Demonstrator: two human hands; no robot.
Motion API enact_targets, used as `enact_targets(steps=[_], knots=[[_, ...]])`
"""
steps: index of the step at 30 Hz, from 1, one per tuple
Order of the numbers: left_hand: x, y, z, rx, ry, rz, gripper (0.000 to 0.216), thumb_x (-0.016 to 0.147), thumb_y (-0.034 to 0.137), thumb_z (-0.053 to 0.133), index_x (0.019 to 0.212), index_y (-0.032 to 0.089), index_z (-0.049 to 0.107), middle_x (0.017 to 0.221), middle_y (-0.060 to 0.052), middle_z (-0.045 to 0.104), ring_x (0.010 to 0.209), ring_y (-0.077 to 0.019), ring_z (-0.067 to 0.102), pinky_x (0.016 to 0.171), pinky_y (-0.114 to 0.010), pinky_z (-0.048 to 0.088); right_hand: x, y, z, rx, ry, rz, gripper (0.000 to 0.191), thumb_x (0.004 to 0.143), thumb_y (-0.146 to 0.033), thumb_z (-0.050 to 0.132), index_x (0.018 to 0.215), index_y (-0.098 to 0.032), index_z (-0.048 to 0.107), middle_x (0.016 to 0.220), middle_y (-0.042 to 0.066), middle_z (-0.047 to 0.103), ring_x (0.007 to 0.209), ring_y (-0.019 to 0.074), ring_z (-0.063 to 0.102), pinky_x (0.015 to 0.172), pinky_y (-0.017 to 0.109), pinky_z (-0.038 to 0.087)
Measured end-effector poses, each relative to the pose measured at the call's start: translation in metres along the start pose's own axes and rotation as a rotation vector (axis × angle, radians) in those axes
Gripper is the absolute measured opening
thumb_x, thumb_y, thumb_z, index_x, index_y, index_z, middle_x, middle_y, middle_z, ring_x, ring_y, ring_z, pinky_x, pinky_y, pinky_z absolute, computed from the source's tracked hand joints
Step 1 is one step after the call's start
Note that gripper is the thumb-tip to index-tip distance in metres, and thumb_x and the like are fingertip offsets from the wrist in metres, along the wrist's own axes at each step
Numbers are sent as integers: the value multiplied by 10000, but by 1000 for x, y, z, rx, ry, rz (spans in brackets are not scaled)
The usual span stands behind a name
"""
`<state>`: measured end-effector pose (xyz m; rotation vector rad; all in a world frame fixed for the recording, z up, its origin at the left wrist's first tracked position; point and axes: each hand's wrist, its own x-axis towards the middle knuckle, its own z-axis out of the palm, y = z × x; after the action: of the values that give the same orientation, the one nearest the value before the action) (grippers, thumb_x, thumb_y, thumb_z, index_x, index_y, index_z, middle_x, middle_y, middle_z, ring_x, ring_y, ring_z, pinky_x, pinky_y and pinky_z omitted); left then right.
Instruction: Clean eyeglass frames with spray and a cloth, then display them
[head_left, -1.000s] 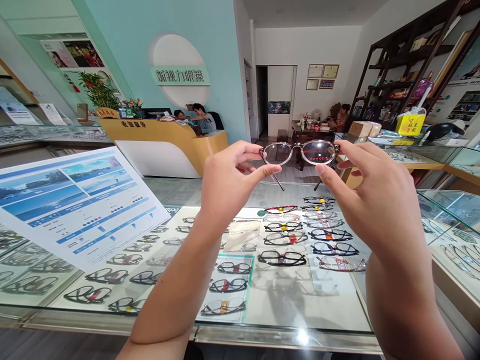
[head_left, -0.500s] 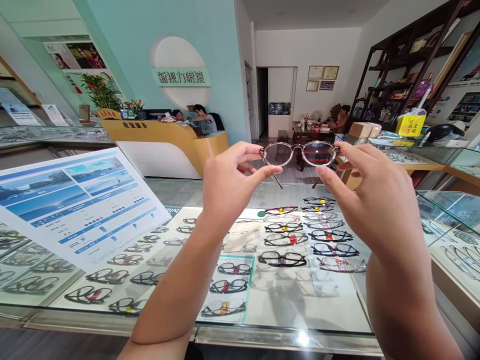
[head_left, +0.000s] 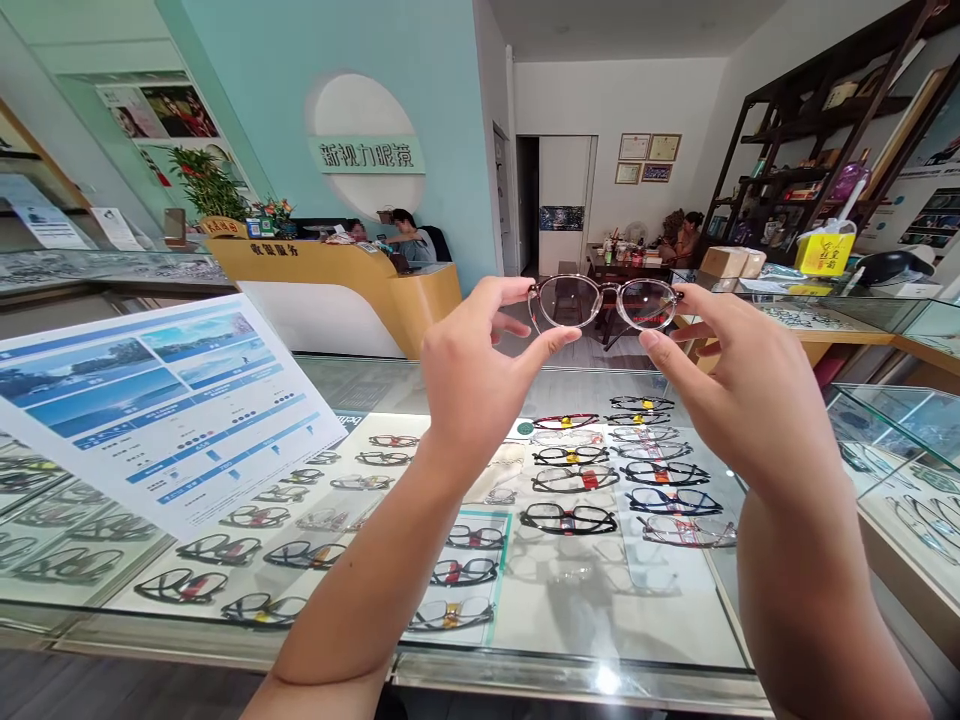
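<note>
A pair of round-lensed eyeglasses is held up above the glass counter, level with the far desk. Its rims look dark on top and clear below, and red lettering marks the right-hand lens. My left hand pinches the left end of the frame between thumb and fingers. At the opposite end, my right hand grips the frame the same way. The temples are hard to make out against the background. Under my hands, rows of eyeglasses with coloured tags lie inside the glass display case.
A printed sheet stands tilted on the counter at left. Beyond is a yellow-and-white reception desk with people seated behind it. Another glass case flanks the right side, with cardboard boxes and a yellow bag further back.
The eyeglasses have turned slightly, with their left end shifted right and a little nearer the right hand. My left hand has moved a little to the right with them.
</note>
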<state>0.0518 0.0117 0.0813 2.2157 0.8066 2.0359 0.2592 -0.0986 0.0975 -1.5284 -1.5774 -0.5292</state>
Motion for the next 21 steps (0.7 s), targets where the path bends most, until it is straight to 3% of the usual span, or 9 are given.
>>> enact_targets(steps=[6,11,16,21], knots=[[5,-31,16,-164,49,56,563,863,652,863,1295,320,719,1286,-55,790,1128,-248,773,899,-401,632,3,1,7,124,77,-54,402,1061,-422,659,1439,-289,686,1275,144,760,965,319,770,875,542,620],[5,-55,32,-287,28,77,583,923,642,810,1409,379,628,1426,-72,733,1287,-276,733,916,-396,642,5,2,10,205,120,-56,417,1046,-405,670,1448,-295,691,1340,127,750,1017,298,774,916,529,645],[1,-57,41,-333,47,82,601,941,668,772,1439,383,592,1451,-79,716,1328,-285,725,904,-378,644,6,3,11,272,202,-10,348,1053,-405,674,1378,-295,735,1325,111,783,1044,296,786,923,523,656],[-1,-53,38,-220,122,198,621,946,638,784,1464,352,596,1459,-88,701,1344,-295,705,948,-409,636,7,9,15,333,223,55,294,1096,-465,612,1259,-293,786,1128,98,838,988,300,806,891,517,653]])
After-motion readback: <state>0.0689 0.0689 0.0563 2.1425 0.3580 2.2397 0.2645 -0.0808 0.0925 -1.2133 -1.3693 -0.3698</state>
